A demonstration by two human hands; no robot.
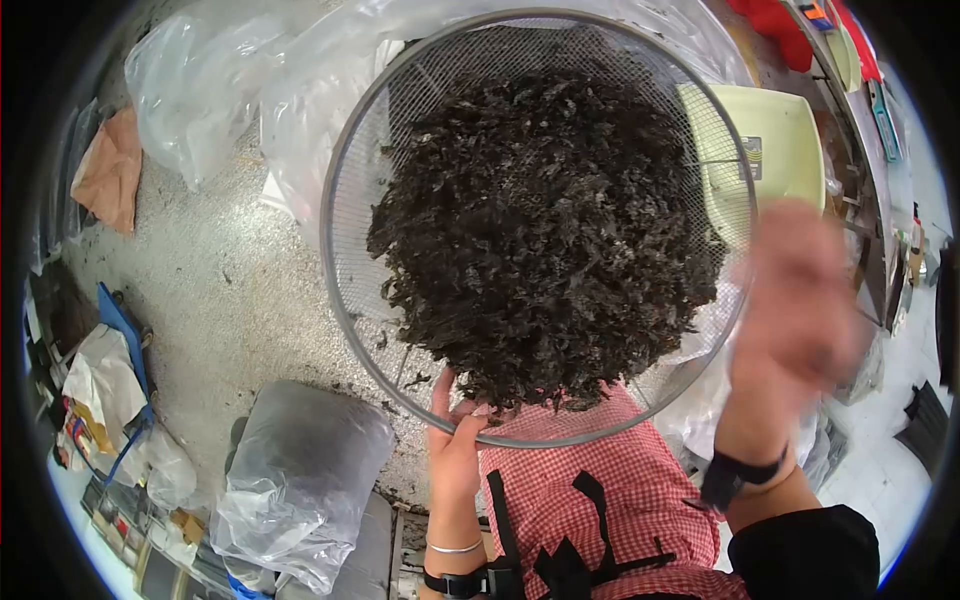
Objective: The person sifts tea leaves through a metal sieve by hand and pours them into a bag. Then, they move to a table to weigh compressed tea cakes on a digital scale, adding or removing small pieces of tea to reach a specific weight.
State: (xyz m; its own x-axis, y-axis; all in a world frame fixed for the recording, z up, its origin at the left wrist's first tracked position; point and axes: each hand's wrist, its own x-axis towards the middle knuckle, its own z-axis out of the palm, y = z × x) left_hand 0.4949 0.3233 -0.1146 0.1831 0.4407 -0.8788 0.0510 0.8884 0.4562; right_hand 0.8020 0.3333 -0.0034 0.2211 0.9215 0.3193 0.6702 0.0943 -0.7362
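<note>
A large round wire-mesh sieve fills the middle of the view, heaped with dark, dry, leafy flakes. At the sieve's near rim, left of centre, my left hand grips the edge, thumb on the outside and fingers reaching under the mesh. Smeared by motion, my right hand is at the sieve's right side; its fingers cannot be made out, nor whether it touches the rim.
Behind the sieve's right edge lies a pale green tray. Clear plastic bags spread across the far side. A plastic-wrapped grey bundle sits at the lower left, and a brown paper piece at the far left.
</note>
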